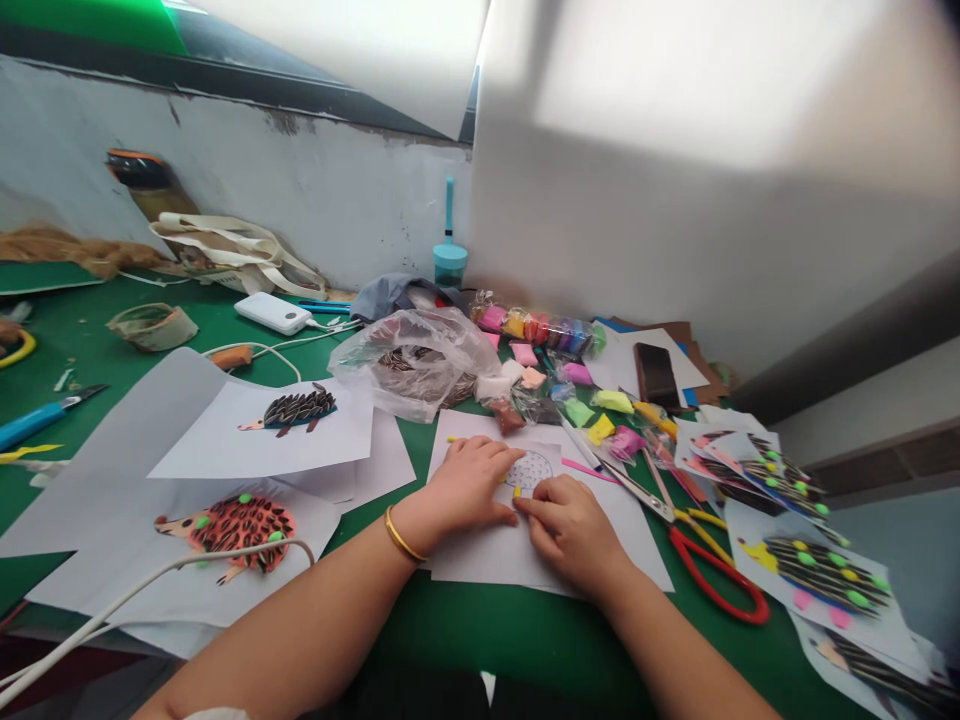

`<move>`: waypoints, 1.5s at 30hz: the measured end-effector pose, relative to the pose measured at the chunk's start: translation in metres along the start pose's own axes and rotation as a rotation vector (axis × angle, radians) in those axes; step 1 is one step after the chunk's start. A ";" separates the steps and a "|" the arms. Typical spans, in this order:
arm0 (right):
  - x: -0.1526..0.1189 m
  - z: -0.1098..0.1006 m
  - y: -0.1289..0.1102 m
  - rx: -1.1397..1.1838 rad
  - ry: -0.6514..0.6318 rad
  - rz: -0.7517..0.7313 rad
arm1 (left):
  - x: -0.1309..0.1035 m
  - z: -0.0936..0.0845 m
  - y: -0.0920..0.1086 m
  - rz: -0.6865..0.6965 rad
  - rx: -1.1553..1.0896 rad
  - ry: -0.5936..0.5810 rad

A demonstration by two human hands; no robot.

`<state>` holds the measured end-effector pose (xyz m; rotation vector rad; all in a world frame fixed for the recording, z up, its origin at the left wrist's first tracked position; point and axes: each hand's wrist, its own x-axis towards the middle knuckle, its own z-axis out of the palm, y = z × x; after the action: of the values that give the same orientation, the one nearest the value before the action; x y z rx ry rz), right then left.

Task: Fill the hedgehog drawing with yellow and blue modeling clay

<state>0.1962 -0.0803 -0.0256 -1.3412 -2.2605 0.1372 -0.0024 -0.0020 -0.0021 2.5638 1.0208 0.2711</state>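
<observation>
A sheet of white paper [615,530] lies in front of me, with a smaller sheet on top that bears a drawn oval filled with small marks [531,470]. My left hand [472,482] rests on the sheet left of the drawing, fingers stretched out and thumb toward the right. My right hand [574,530] is at the drawing's lower edge, its fingers curled. At its fingertips is a small piece of yellow modelling clay [517,492]. A bit more yellow shows by my left fingers, partly hidden.
Red-handled scissors [720,585] lie at the right beside finished hedgehog pictures [817,570]. Behind the paper are a plastic bag of striped seeds [420,365] and several clay packets [577,410]. More hedgehog pictures [240,530] and a white cable [172,568] are at the left.
</observation>
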 end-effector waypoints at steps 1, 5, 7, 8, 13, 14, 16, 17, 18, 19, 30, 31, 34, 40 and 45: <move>0.000 0.000 0.000 -0.002 0.005 -0.005 | 0.000 0.000 0.000 0.000 -0.001 0.001; 0.000 -0.001 -0.001 -0.002 0.008 -0.011 | 0.000 0.000 0.000 -0.001 -0.004 0.005; 0.000 -0.001 -0.002 -0.003 -0.012 0.004 | 0.000 0.000 0.000 -0.003 -0.007 0.005; 0.000 -0.001 -0.002 -0.003 -0.022 0.011 | 0.000 0.000 0.000 -0.003 -0.010 0.005; 0.001 0.000 -0.002 0.002 -0.018 0.014 | 0.000 0.001 0.000 0.005 -0.020 0.015; 0.001 0.000 -0.002 -0.001 -0.018 0.020 | 0.000 0.001 0.000 0.004 -0.020 0.018; 0.001 0.000 -0.002 -0.009 -0.028 0.041 | 0.000 0.002 -0.001 0.001 -0.019 0.023; 0.001 0.000 -0.001 -0.007 -0.034 0.050 | 0.000 0.003 -0.001 -0.002 -0.020 0.023; 0.001 0.000 -0.001 -0.001 -0.038 0.055 | 0.000 0.003 -0.001 -0.002 -0.021 0.022; 0.001 0.000 -0.001 0.012 -0.037 0.058 | 0.000 0.003 -0.001 -0.002 -0.022 0.022; 0.002 0.002 0.004 0.085 -0.015 0.093 | 0.001 0.003 -0.001 0.000 -0.024 0.026; 0.002 0.002 0.005 0.100 -0.004 0.095 | 0.001 0.004 -0.002 -0.001 -0.024 0.028; 0.002 0.001 0.005 0.123 0.012 0.091 | 0.001 0.004 -0.002 0.001 -0.023 0.033; 0.002 0.001 0.002 0.058 -0.021 0.078 | 0.000 0.003 -0.001 -0.002 -0.015 0.024; 0.001 0.000 0.000 0.067 -0.012 0.048 | 0.001 0.002 -0.001 0.005 -0.013 0.023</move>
<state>0.1961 -0.0793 -0.0250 -1.3638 -2.2144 0.2365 -0.0020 -0.0014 -0.0040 2.5577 1.0183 0.3086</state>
